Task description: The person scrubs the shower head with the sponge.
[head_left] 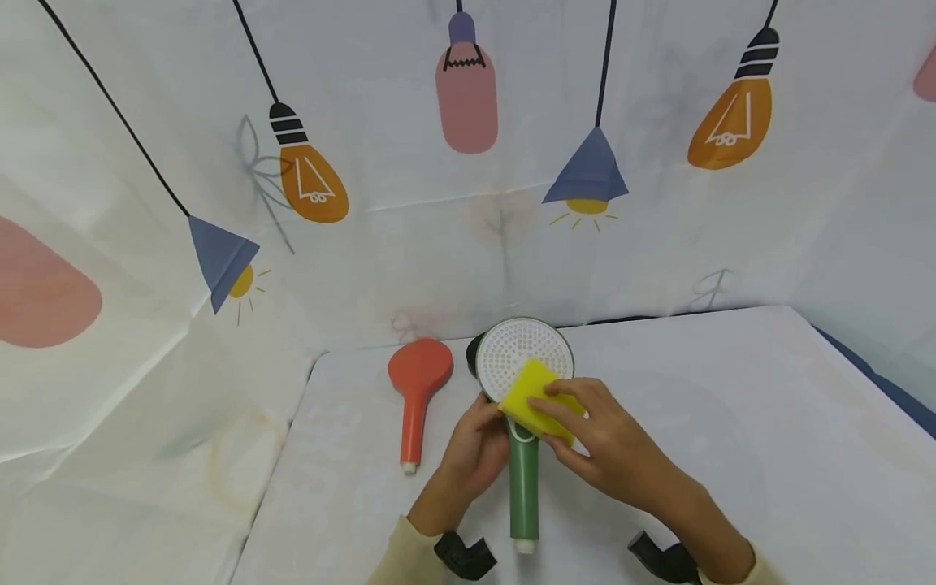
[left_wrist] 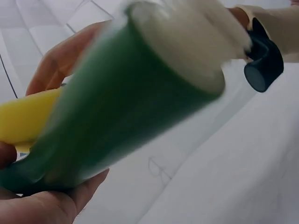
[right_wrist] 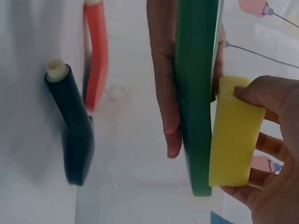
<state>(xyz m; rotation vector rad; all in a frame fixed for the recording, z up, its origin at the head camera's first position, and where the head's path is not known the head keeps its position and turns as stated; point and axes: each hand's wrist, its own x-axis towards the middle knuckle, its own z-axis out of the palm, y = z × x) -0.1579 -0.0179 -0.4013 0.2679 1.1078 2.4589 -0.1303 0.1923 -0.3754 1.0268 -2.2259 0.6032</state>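
My left hand (head_left: pixel 471 451) grips a green shower head (head_left: pixel 522 487) near its neck, holding it up over the table with the pale, nozzle-dotted face toward me. In my right hand (head_left: pixel 617 443) is a yellow sponge (head_left: pixel 532 400), pinched between thumb and fingers. It lies against the lower part of the shower head's face. From the right wrist, the sponge (right_wrist: pixel 236 140) stands flat along the face side of the shower head (right_wrist: pixel 196 93), with left-hand fingers (right_wrist: pixel 166 93) behind. The handle (left_wrist: pixel 117 98) with its pale threaded end, blurred, fills much of the left wrist view.
On the white table (head_left: pixel 731 422), a red shower head (head_left: pixel 420 370) lies to the left. A dark shower head (right_wrist: pixel 77 126) lies near it, mostly hidden behind the green one in the head view. A white cloth with printed lamps (head_left: pixel 588 166) rises behind the table.
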